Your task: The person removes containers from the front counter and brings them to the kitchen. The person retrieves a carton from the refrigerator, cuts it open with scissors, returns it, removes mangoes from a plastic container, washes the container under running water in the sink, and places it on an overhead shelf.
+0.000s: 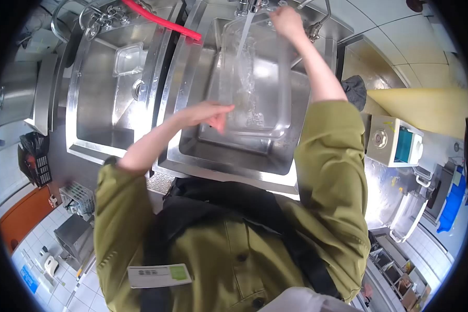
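Observation:
A large clear plastic container (285, 93) is tilted over the right-hand steel sink (229, 151). Water runs into it from the tap (255, 5) and streams down its inside. My right hand (287, 23) is closed at the container's far right corner, close beside a tap handle; its fingertips are partly hidden. At the near left wall of the container, my left hand (210, 114) has its thumb over the wall, with blurred fingers curled below it.
A second steel sink (99, 104) to the left holds a small clear container (128, 59). A red hose (164, 22) crosses the divider between the sinks. On the right are a dark cloth (354, 92), a beige dispenser with a teal part (385, 139) and a yellow board (426, 109).

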Demonstrator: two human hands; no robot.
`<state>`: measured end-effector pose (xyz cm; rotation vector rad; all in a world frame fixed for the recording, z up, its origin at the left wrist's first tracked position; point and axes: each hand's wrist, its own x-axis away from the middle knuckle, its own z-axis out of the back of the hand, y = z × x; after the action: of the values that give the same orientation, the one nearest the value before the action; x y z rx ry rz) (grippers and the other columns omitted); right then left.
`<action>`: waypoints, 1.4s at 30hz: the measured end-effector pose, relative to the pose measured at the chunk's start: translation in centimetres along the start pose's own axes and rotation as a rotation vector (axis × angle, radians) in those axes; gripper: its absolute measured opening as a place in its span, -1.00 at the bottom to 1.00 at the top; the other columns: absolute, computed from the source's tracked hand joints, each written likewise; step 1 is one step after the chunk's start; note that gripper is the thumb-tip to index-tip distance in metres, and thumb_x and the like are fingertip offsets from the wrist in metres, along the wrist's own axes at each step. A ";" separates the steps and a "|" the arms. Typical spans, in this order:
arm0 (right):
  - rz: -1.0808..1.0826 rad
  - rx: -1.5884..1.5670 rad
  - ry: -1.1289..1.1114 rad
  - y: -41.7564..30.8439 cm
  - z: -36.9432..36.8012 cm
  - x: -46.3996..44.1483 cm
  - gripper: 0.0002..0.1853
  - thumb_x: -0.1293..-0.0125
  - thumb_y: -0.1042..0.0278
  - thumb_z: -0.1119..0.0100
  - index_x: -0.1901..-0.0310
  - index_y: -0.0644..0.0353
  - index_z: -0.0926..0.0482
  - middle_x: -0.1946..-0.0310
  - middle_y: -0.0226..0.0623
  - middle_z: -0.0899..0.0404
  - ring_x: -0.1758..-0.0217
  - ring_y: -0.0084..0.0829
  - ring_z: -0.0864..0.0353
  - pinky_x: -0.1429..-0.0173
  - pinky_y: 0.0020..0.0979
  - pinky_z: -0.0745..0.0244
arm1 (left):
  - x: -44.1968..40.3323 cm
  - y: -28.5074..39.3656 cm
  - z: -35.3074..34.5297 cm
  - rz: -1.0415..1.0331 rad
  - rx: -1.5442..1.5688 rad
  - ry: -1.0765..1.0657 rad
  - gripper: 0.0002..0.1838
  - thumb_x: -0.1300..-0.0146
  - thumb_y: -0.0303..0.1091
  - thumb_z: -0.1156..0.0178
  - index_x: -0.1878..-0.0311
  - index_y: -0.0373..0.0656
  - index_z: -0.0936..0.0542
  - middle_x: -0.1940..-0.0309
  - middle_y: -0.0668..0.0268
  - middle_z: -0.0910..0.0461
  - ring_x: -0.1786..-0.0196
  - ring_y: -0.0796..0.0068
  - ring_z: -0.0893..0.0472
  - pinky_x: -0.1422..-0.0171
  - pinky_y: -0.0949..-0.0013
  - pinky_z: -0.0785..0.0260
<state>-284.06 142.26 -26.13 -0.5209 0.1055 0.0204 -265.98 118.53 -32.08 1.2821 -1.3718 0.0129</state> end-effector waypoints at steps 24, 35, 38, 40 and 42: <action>-0.147 -0.099 -0.069 2.6 1.3 3.1 -0.59 -0.08 0.05 -0.12 0.37 0.35 -0.45 0.58 -0.14 -0.50 0.61 -0.32 -0.52 0.51 -0.37 -0.41 | 1.4 -2.9 -2.3 -0.285 0.000 0.535 -0.79 -0.18 -0.28 -0.04 0.27 -0.26 -0.42 0.61 0.32 -0.41 0.58 0.55 -0.48 0.50 0.45 -0.34; -0.612 -0.991 -0.663 3.8 -10.0 5.2 -0.71 -0.12 0.20 -0.14 0.25 0.28 -0.49 0.57 -0.43 -0.43 0.60 -0.59 -0.38 0.60 -0.59 -0.27 | 14.6 12.0 -4.5 -0.243 -0.091 0.628 -0.73 -0.09 -0.35 -0.12 0.19 -0.23 -0.34 0.68 0.41 -0.34 0.67 0.59 -0.40 0.63 0.52 -0.26; -0.583 -1.133 -0.680 3.5 -10.4 4.2 -0.69 -0.13 0.24 -0.12 0.20 0.30 -0.42 0.48 -0.40 -0.41 0.35 -0.43 -0.53 0.38 -0.47 -0.50 | 13.4 9.4 -5.7 -0.331 -0.720 0.733 -0.61 -0.02 -0.40 -0.12 0.11 -0.22 -0.21 0.76 0.21 -0.40 0.66 0.18 -0.47 0.51 0.25 -0.35; -0.582 -1.256 -0.472 4.0 -9.3 3.2 -0.64 -0.10 0.31 -0.13 0.16 0.40 -0.37 0.48 -0.31 -0.41 0.37 -0.29 -0.56 0.37 -0.36 -0.56 | 11.6 5.9 -5.3 -0.365 -0.936 0.829 -0.61 -0.04 -0.41 -0.13 0.09 -0.19 -0.21 0.75 0.27 -0.39 0.65 0.25 -0.49 0.54 0.28 -0.31; -0.502 -1.303 -0.346 4.7 -6.8 2.5 -0.64 -0.05 0.37 -0.15 0.17 0.44 -0.36 0.48 -0.27 -0.41 0.41 -0.23 -0.58 0.37 -0.32 -0.59 | 9.2 2.2 -3.9 -0.341 -1.029 0.913 -0.59 -0.05 -0.42 -0.13 0.06 -0.13 -0.19 0.71 0.25 -0.42 0.58 0.09 -0.50 0.52 0.16 -0.29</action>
<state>-282.39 142.90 -34.60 -1.8208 -0.4180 -0.3322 -261.90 116.07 -23.02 0.4655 -0.2356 -0.2756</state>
